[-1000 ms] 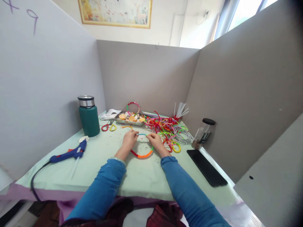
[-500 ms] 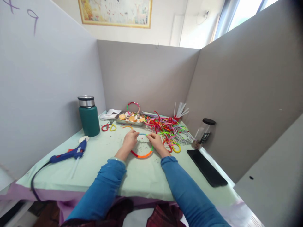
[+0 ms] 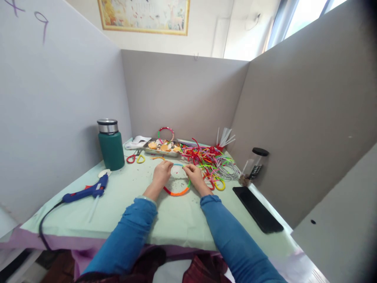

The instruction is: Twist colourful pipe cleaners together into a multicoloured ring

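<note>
A ring wrapped in coloured cord (image 3: 179,193) is held just above the table, orange and red at its near side, green at the right, blue at the far side. My left hand (image 3: 161,175) pinches the ring's far left part, where an orange strand (image 3: 157,158) sticks out to the left. On the far right part, my right hand (image 3: 194,177) has its fingertips closed on the ring near the blue stretch. The fingers hide the exact points of contact.
A glue gun (image 3: 86,192) and a green bottle (image 3: 111,147) stand left. Behind are a tray of shells (image 3: 161,152), another wrapped ring (image 3: 165,135) and a tangle of coloured cords (image 3: 203,155). Scissors (image 3: 219,183), a clear jar (image 3: 255,165) and a black phone-like slab (image 3: 257,210) are right.
Both hands stay at the ring with their grip much the same. The ring's far side is slightly higher. Nothing else on the table has moved.
</note>
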Motion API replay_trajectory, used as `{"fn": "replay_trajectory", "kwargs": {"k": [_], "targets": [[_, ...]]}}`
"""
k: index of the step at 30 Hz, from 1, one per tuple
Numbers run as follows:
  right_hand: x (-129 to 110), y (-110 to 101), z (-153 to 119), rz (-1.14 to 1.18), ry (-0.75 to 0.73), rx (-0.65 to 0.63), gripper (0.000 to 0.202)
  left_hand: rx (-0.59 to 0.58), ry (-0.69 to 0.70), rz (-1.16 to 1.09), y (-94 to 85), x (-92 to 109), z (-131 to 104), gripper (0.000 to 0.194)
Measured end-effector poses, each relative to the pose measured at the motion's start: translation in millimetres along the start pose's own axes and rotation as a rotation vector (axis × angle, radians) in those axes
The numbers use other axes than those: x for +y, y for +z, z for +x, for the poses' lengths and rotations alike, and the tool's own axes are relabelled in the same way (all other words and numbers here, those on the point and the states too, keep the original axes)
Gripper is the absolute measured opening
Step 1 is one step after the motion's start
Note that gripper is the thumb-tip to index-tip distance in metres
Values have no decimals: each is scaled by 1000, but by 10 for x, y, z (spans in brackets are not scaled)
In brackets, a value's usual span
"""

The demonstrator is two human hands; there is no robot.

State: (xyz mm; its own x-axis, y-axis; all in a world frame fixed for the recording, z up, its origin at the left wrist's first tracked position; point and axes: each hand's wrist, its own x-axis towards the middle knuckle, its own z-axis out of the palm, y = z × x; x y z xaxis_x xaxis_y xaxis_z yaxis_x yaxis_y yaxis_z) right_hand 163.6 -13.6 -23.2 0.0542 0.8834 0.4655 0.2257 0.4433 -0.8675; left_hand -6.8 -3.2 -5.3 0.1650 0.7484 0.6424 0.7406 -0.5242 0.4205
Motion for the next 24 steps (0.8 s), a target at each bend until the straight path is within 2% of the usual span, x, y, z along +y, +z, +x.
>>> {"fn": "replay_trajectory", "kwargs": {"k": [3, 14, 24], "targets": [[-22, -5, -5, 6, -10, 9, 27, 7, -27, -47, -4, 1, 17, 23], [-26, -10, -6, 20, -20, 2, 27, -79, -364, -420, 94, -105, 105, 23], [-31, -16, -14, 33, -10, 10, 28, -186, -515, -804, 19, -9, 89, 26]]}}
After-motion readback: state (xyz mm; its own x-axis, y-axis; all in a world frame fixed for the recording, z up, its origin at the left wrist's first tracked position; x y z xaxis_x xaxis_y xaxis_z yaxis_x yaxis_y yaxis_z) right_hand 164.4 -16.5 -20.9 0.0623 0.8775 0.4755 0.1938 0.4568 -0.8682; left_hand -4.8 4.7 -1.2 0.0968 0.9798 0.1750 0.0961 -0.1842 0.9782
